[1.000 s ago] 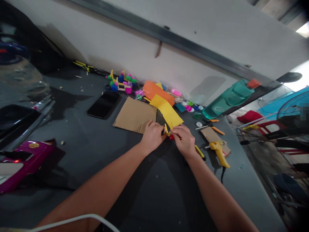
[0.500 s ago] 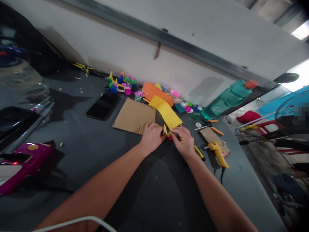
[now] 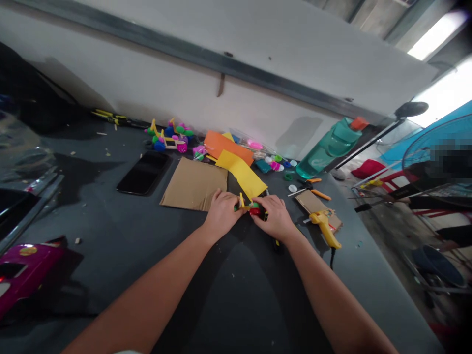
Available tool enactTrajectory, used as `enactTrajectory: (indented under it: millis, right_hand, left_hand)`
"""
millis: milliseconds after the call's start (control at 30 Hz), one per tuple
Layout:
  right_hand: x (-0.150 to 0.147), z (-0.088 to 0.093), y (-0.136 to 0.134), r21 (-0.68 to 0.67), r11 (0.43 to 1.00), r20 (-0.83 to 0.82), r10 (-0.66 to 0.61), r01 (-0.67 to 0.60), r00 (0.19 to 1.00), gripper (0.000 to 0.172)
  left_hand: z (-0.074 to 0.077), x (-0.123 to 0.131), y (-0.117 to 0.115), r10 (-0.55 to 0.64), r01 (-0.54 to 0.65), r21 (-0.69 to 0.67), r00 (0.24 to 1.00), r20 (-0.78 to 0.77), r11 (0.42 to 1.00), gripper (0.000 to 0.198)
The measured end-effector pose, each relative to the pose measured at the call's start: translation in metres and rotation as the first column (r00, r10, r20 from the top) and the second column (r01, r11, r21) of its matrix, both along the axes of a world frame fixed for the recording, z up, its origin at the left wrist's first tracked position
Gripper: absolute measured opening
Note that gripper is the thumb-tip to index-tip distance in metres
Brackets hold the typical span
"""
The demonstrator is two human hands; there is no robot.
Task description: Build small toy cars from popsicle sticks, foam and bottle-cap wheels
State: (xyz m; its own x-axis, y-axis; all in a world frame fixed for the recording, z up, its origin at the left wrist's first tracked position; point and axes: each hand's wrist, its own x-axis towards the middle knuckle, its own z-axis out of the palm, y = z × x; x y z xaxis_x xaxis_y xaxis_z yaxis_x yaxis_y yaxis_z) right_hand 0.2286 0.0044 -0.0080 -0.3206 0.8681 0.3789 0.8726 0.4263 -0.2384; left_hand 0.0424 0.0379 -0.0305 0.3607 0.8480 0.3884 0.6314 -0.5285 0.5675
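Observation:
My left hand (image 3: 222, 214) is closed, with thumb and fingertips pinching one end of a small yellow stick piece (image 3: 242, 201). Red and green round parts (image 3: 254, 208) sit at its other end, where the fingers of my right hand (image 3: 276, 217) close on them. Between the fingertips much of this little craft is hidden. Just behind my left hand lies a flat cardboard square (image 3: 195, 183). A yellow paper strip (image 3: 243, 174) lies beyond both hands. Partly under my right hand is a yellow-and-black tool (image 3: 276, 243).
A yellow glue gun (image 3: 326, 230) rests on cardboard at the right, near orange-handled pliers (image 3: 320, 194) and a teal bottle (image 3: 328, 150). Behind are orange paper (image 3: 224, 147) and colourful wheeled crafts (image 3: 169, 137). A phone (image 3: 143, 172) and a magenta device (image 3: 33, 270) lie left.
The camera view has shifted, so everything sits further left. My hands still hold the small craft; its red and green parts now show more clearly between the fingers.

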Motion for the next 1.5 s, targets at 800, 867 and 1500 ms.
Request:
enactTrajectory:
  millis: [800, 867, 1500]
  right_hand:
    - [-0.007, 0.028, 0.000, 0.094, 0.996, -0.394, 0.042, -0.005, 0.918, 0.027]
    - [-0.011, 0.035, 0.009, 0.063, 0.998, -0.374, 0.009, 0.016, 0.927, 0.028]
    - [-0.143, -0.013, 0.129, -0.030, 0.993, -0.226, 0.105, -0.115, 0.968, 0.031]
  left_hand:
    - [0.041, -0.074, 0.014, 0.267, -0.275, -0.149, 0.961, -0.071, 0.950, 0.035]
    - [0.042, -0.087, 0.007, 0.309, -0.331, -0.056, 0.921, -0.238, 0.942, 0.037]
    - [-0.011, -0.118, 0.023, 0.506, -0.499, 0.096, 0.826, -0.248, 0.862, 0.055]
